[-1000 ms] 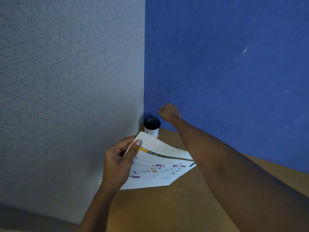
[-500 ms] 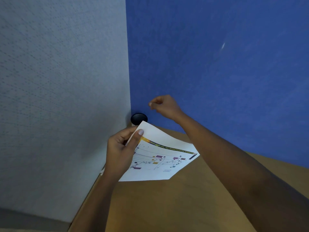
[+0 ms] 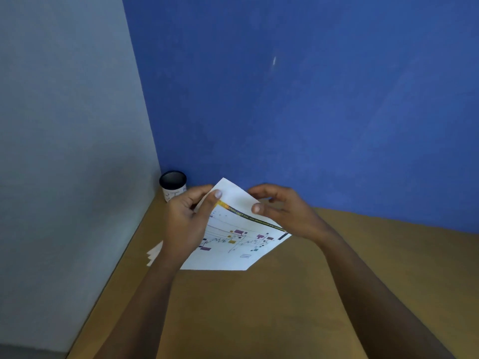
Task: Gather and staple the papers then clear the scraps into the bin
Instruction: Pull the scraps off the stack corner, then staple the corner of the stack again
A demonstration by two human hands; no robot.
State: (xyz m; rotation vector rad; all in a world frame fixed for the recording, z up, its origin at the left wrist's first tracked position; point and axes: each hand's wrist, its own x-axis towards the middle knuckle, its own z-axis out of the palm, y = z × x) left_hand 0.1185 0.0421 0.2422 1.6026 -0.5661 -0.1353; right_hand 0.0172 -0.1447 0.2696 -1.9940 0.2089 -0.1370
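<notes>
I hold a printed sheet of paper (image 3: 233,244), with coloured charts and a yellow-green header strip, above the wooden desk (image 3: 272,307). My left hand (image 3: 186,221) grips its upper left corner, thumb on top. My right hand (image 3: 282,211) has its thumb on the top edge and its fingers curled behind. More white sheets (image 3: 155,252) stick out under my left wrist. A small black-rimmed cup-like bin (image 3: 173,186) stands in the desk's far left corner, just left of my left hand. No stapler is in view.
A grey partition (image 3: 64,151) closes the left side and a blue partition (image 3: 311,99) the back, meeting at the corner behind the bin. The desk surface stretches to the right and toward me.
My right hand has come back from above the bin and down onto the top edge of the paper. The view has shifted, so the corner sits further right.
</notes>
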